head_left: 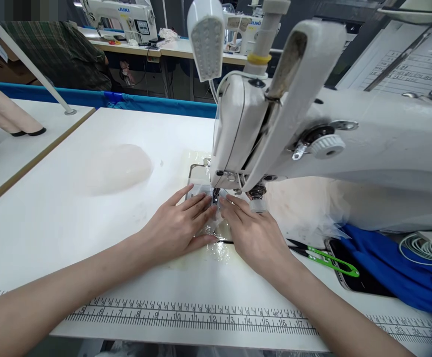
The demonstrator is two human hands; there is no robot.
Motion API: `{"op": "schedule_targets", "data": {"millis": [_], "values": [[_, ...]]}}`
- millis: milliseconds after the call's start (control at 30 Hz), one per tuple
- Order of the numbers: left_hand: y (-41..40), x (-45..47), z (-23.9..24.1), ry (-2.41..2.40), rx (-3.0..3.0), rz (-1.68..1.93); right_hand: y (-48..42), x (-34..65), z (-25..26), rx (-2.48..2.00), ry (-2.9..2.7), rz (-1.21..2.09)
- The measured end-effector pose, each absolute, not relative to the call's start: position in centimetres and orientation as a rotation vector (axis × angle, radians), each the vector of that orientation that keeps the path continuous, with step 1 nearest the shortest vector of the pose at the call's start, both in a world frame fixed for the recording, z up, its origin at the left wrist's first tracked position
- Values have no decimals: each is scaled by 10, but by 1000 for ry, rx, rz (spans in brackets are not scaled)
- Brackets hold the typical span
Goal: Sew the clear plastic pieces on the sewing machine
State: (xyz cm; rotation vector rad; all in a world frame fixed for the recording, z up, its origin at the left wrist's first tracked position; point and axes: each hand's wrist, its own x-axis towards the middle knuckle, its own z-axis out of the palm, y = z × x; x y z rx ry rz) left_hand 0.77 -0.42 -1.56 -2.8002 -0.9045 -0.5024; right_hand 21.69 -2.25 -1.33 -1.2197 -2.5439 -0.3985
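Beige cloth (9, 111) sits upper left; at centre, the left hand (169, 225) lies flat, thumb spread, then a black strip (225, 242), then the right hand (255, 235), its grip I cannot tell, below the sewing machine (290, 166); green scissors (325, 255) lie lower right.

We see a white sewing machine (383, 139) standing upright, its head directly above the small metal presser foot (215, 198). Just left of the presser foot, we make out a clear, flat plate (200, 189), partly covered. On our side of the foot, a thin black strip (225, 242) lies flat and crosswise, both ends hidden from us. Right of the foot, we find pale, sheer fabric (305, 203) spread loosely, rumpled and translucent towards its far right edge. We cannot tell whether strip and fabric join.
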Motion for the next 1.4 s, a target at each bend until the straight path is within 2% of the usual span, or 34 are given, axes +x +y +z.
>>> {"op": "schedule_targets", "data": {"millis": [300, 633, 933, 1133, 1233, 1400], "values": [[-4, 6, -17, -904, -2789, -541, -23, 218, -14, -1220, -2538, -424], [-3, 1, -14, -818, -2770, -786, -18, 216, -15, -1065, -2432, -524], [5, 6, -6, -1245, -2979, -652, -14, 214, -15, -1185, -2203, -195], [22, 22, -4, -1317, -2904, -626, -9, 212, -18, -1329, -1997, 5], [24, 27, -6, -1272, -2786, -667, -9, 212, -17, -1326, -1995, 7], [9, 17, -3, -927, -2780, -641, -16, 215, -17, -1156, -2169, -41]]}}
